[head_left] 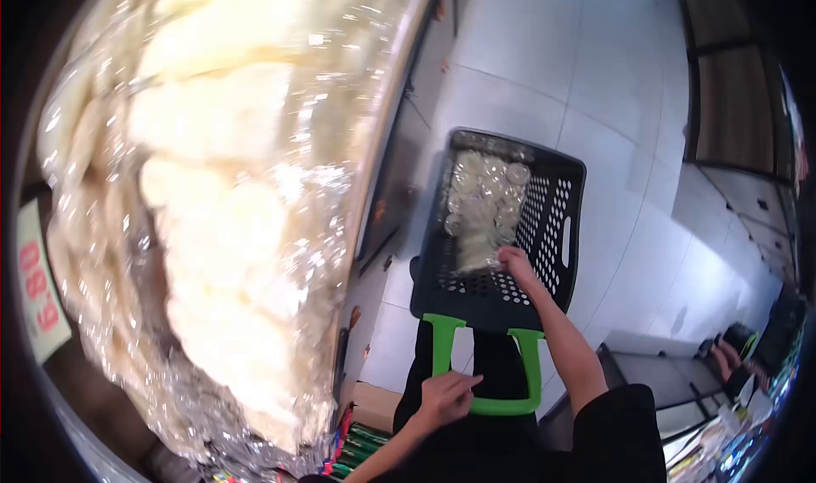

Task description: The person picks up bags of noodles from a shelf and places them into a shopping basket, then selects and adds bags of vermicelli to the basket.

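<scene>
A black shopping basket (561, 164) with punched sides sits below me on the tiled floor. Inside lies a clear plastic pack of round, pale pieces (486, 181). My right hand (516, 265) reaches into the basket, fingers pinched on the edge of a pale yellow, clear-wrapped package (478, 249), blurred at the near end of that pack. At the basket's near side, my left hand (446, 398) is curled over the left corner of its green handle (529, 372), the index finger pointing right. The covered corner is hidden.
A shelf with large film-wrapped pale food (221, 186) fills the left side, very near the camera. A price tag (41, 283) hangs at its edge. Tiled floor (629, 143) extends right towards dark shelving (735, 101). Another person's legs (729, 360) show at far right.
</scene>
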{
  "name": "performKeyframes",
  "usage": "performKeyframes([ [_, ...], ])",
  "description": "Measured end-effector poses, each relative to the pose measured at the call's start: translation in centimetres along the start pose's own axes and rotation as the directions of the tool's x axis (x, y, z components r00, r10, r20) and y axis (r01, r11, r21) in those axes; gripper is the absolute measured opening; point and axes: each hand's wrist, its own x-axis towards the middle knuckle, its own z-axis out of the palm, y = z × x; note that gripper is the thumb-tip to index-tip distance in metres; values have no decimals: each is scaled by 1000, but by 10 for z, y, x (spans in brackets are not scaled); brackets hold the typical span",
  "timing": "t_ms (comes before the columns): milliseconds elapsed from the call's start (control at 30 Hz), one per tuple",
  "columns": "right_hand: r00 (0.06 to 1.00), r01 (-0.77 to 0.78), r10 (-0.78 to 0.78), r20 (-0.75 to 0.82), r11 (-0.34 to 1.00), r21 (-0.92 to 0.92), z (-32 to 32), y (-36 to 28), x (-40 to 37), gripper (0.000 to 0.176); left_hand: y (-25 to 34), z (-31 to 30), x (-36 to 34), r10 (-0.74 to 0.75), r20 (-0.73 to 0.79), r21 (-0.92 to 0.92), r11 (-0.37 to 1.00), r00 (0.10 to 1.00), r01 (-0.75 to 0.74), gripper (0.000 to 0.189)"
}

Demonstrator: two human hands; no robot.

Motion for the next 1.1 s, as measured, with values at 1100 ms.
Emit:
performKeyframes([
  [1100,592,799,-799,101,567,-201,208,-210,-365,11,33,-257,50,-417,-363,-921,25,833,-389,48],
])
